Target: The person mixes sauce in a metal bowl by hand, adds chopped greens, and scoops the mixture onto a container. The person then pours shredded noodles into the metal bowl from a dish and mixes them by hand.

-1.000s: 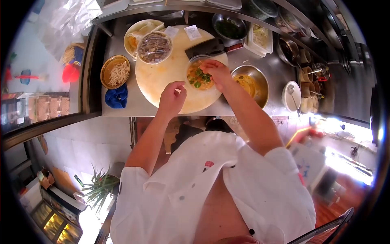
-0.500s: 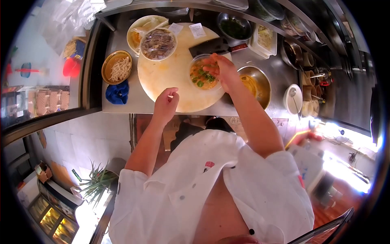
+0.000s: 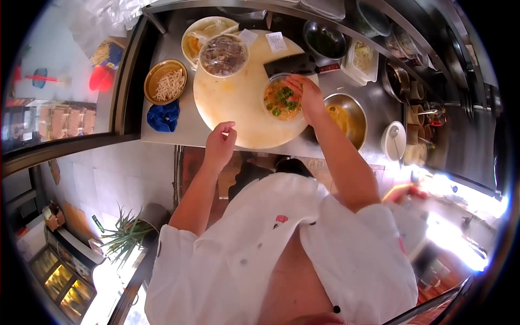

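Observation:
My right hand (image 3: 307,96) is over the right rim of a round bowl (image 3: 275,115), its fingers stretched out over the food. Chopped green herbs (image 3: 283,96) lie on the orange-brown food in this bowl. I cannot tell whether the fingertips touch the contents. My left hand (image 3: 220,142) hovers by the front edge of the round cutting board (image 3: 238,116), fingers curled in, with nothing visible in them. A cleaver (image 3: 292,65) lies flat behind the bowl, its handle (image 3: 328,69) pointing right. On the board's back left stands a plastic-wrapped bowl (image 3: 224,56) of dark pieces.
Left of the board are a brown bowl (image 3: 149,86) of pale shreds and a blue cloth (image 3: 163,117). To the right are a metal bowl (image 3: 358,116) and a white dish (image 3: 391,146) with a spoon. A paper slip (image 3: 276,41) lies at the back; a shelf edge (image 3: 281,11) overhangs the counter.
The view has shifted slightly, so the counter sits further right. My right hand has drawn a little off the food, and more green herbs show. My left hand stays curled.

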{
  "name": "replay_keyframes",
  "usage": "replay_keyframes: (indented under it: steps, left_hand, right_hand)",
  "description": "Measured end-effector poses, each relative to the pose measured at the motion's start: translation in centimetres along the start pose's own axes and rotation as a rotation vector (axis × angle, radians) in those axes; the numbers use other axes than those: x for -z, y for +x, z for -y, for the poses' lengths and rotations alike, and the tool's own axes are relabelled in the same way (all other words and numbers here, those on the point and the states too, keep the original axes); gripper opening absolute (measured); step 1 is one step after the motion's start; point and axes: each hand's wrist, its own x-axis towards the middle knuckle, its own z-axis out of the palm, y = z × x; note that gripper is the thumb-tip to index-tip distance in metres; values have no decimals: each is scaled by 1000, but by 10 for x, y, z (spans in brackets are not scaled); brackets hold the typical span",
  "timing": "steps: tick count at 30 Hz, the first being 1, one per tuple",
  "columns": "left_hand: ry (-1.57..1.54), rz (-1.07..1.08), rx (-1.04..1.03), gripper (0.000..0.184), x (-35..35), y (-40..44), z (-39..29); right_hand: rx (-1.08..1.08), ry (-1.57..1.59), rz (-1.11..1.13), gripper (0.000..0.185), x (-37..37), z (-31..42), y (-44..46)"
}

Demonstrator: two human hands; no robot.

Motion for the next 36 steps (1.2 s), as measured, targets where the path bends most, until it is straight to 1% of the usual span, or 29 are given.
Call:
replay_keyframes:
  steps: [1, 4, 7, 10, 14, 16, 19, 22, 25, 28, 29, 31, 34, 36]
  left_hand:
    - [-17, 2, 3, 27, -1, 5, 9]
    - [-53, 11, 2, 27, -7, 5, 8]
    - [-101, 24, -16, 27, -13, 9, -11]
    - [-81, 53, -61, 26, -22, 13, -34]
    - [57, 59, -209, 28, -39, 31, -58]
    - [38, 57, -244, 27, -41, 37, -73]
    - [37, 56, -250, 27, -43, 41, -75]
    - [52, 53, -212, 28, -38, 42, -60]
    - [48, 34, -117, 27, -25, 35, -50]
    - [-15, -32, -80, 26, -14, 30, -33]
    - [-21, -47, -29, 26, -10, 27, -34]
    - [2, -64, -22, 26, -1, 25, -25]
    - [18, -90, 10, 26, 11, 19, -18]
    - [22, -113, 24, 26, 16, 16, -14]
  right_hand:
    - [-20, 46, -34, 39, 2, -3, 7]
    - [-19, -67, -45, 36, -7, 3, 1]
    - [-24, -327, -89, 39, -8, -11, 11]
    - [20, -430, -112, 44, -13, -9, 7]
    - [-32, -233, -117, 45, -18, -18, 7]
    - [-48, -95, -111, 45, -19, -22, 5]
    - [-33, -196, -160, 45, -19, -17, 0]
    - [47, -487, -235, 46, -16, -14, -2]
    - [122, -745, -193, 43, -10, -10, -5]
    - [162, -853, -147, 41, -12, -4, -10]
    - [118, -834, -127, 39, -12, -4, -9]
    - [32, -796, -85, 36, -12, -3, -6]
    - [-72, -546, 7, 29, -3, -20, 7]
    - [-22, -547, 81, 28, 5, -28, 11]
